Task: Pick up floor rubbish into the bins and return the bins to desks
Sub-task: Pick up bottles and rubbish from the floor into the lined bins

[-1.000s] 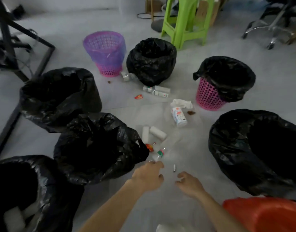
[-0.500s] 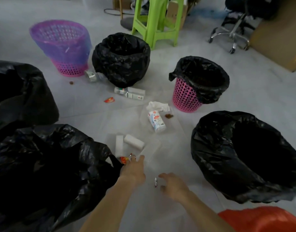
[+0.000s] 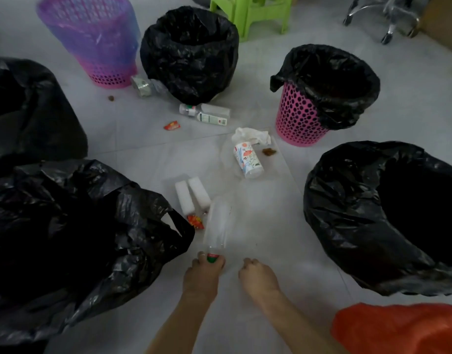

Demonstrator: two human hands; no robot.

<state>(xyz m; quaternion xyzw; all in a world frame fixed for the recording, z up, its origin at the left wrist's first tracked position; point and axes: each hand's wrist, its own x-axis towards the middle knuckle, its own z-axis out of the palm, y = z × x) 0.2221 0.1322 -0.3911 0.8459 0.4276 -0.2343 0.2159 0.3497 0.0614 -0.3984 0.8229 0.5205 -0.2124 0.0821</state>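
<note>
Head view cuts off both big black-lined bins, the left bin (image 3: 66,238) and the right bin (image 3: 385,218), and their insides are too dark to read. Between them a clear bottle (image 3: 217,226), blurred, stretches away from the left hand (image 3: 203,275), whose fingers pinch its cap end. Just beside it the right hand (image 3: 258,277) is curled, possibly around something small; I cannot tell.

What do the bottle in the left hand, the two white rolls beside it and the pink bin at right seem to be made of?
Bottle: clear, glossy plastic; the floor shows through it. White rolls: probably foam, matte and grainy, not certain. Pink bin: rigid moulded plastic pierced with round holes, under a shiny crinkled black plastic liner.
</note>
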